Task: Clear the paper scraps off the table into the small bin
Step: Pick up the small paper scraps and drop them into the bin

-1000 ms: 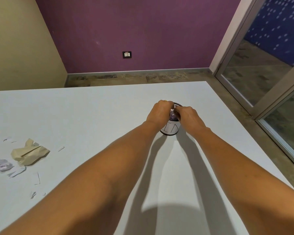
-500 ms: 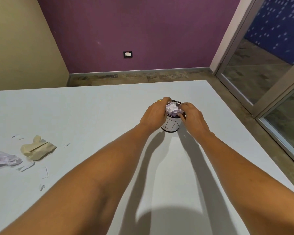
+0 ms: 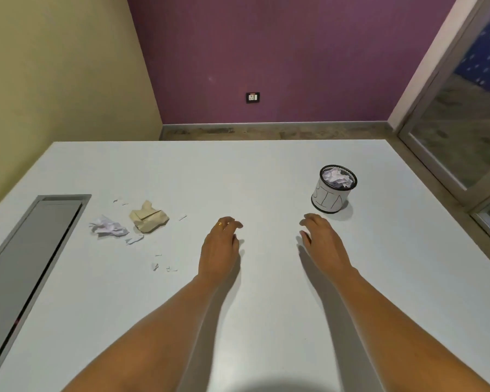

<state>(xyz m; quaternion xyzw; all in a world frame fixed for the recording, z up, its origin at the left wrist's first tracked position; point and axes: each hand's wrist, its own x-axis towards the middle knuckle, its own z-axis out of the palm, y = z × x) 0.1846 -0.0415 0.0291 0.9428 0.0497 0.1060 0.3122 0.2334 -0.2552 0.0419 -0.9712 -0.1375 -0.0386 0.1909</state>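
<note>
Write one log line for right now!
left hand: open, empty | right hand: open, empty | bin: paper inside | scraps: on table

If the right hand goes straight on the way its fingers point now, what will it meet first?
Probably nothing. The right hand points forward and slightly left, over bare table toward the far edge. The small bin stands right of that line, so the hand would likely pass beside it; depth is uncertain.

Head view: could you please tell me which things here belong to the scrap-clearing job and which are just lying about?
Job: small bin, white crumpled paper, beige crumpled paper, torn paper bits.
Not the job: grey table hatch, wall socket.
</note>
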